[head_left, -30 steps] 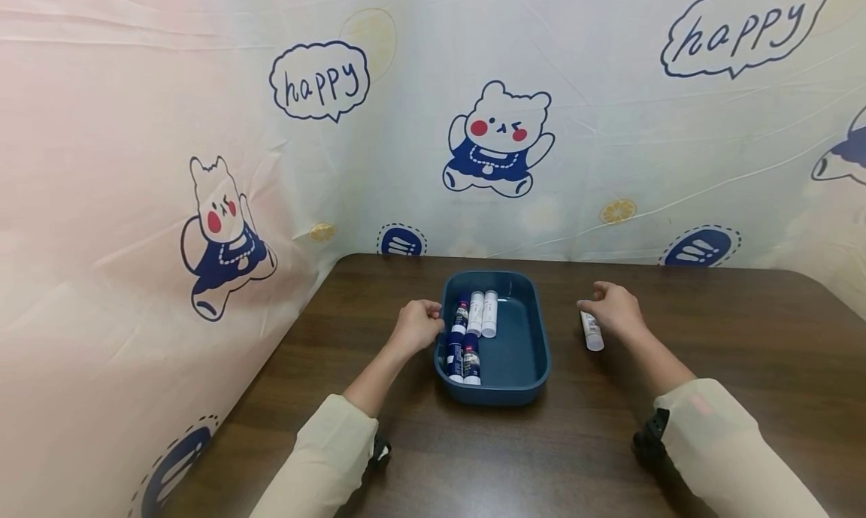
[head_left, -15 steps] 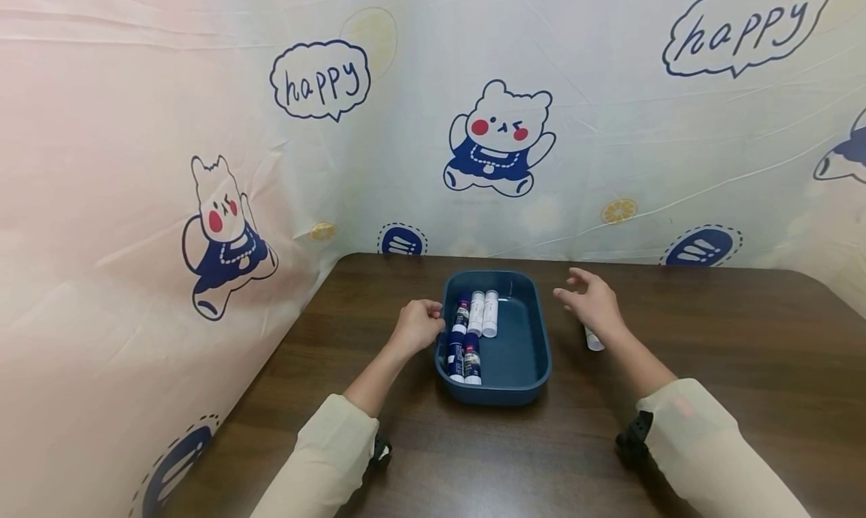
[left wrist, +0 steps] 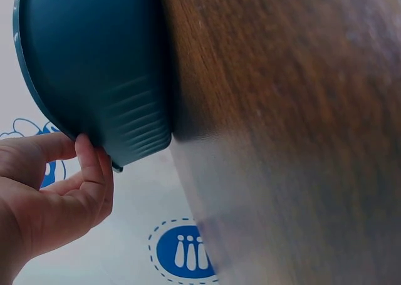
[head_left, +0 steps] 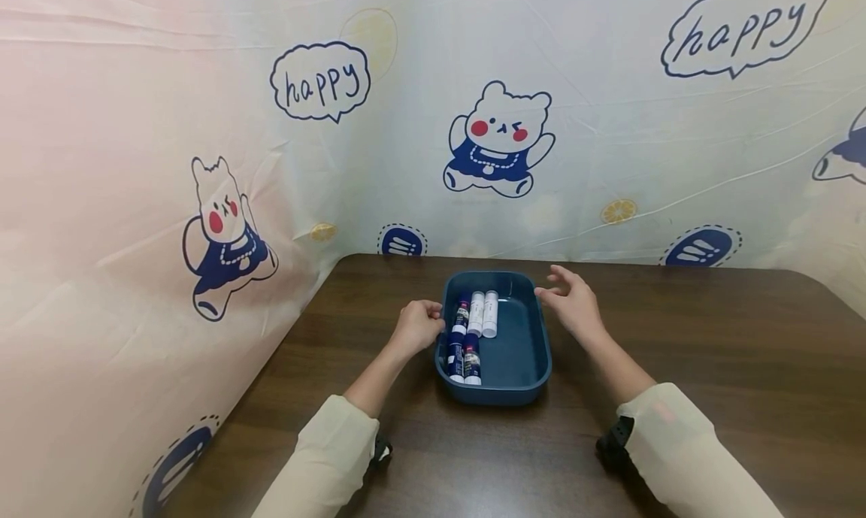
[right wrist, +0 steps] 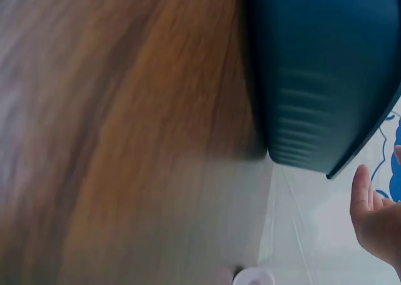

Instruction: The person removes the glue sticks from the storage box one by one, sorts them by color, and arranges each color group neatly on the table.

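A dark blue plastic bin (head_left: 514,368) stands on the table, with three blue-and-white glue sticks (head_left: 471,360) and two white tubes (head_left: 490,315) lying along its left part. My left hand (head_left: 416,326) pinches the bin's left rim; in the left wrist view, thumb and fingers meet at the rim of the bin (left wrist: 94,66). My right hand (head_left: 571,304) is by the far right rim, its thumb and fingers apart and nothing between them. The round end of a white tube (right wrist: 254,277) shows at the bottom of the right wrist view; my right arm covers it in the head view.
The brown wooden table (head_left: 731,368) extends to both sides and in front of the bin. A printed cloth (head_left: 406,127) hangs behind the table and along its left side.
My right hand has moved left from above the white tube on the table to the bin's right rim, holding nothing. My left hand and the bin have stayed put.
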Tool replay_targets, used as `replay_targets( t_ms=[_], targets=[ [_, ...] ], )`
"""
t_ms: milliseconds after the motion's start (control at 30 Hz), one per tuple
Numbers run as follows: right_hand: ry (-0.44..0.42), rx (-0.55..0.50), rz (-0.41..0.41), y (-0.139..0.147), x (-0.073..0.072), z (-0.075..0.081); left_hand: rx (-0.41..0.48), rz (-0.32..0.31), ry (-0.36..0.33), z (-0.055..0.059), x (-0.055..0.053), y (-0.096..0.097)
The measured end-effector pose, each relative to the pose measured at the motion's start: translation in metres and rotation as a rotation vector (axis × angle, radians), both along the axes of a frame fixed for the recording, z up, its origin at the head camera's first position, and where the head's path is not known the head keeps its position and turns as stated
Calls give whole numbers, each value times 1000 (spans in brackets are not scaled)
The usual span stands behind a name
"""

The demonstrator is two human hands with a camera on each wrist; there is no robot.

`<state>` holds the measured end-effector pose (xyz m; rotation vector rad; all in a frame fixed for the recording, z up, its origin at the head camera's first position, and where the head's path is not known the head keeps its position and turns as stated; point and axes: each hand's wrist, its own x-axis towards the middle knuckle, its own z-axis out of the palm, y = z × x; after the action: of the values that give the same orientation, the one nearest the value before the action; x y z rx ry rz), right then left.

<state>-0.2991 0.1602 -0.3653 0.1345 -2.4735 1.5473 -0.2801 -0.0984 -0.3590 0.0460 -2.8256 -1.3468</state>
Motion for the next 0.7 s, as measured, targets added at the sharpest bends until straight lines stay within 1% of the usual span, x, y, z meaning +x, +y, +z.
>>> replay_targets(
  t_ms=[100,267,500,600,700],
  targets=[
    [-5,-15,4,-6,0,0,-3,4,2,0,0,0],
    [-24,-51,47,-17,-1,1,5,1,5,0,0,0],
    [-19,24,66,-31,-6,3,10,-4,8,-1,-1,-1],
    [-21,24,72,-38,-8,4,10,-6,11,-1,-1,-1],
    [-30,-1,74,-44,-10,4,12,-8,14,-1,-1,-1]
  ],
)
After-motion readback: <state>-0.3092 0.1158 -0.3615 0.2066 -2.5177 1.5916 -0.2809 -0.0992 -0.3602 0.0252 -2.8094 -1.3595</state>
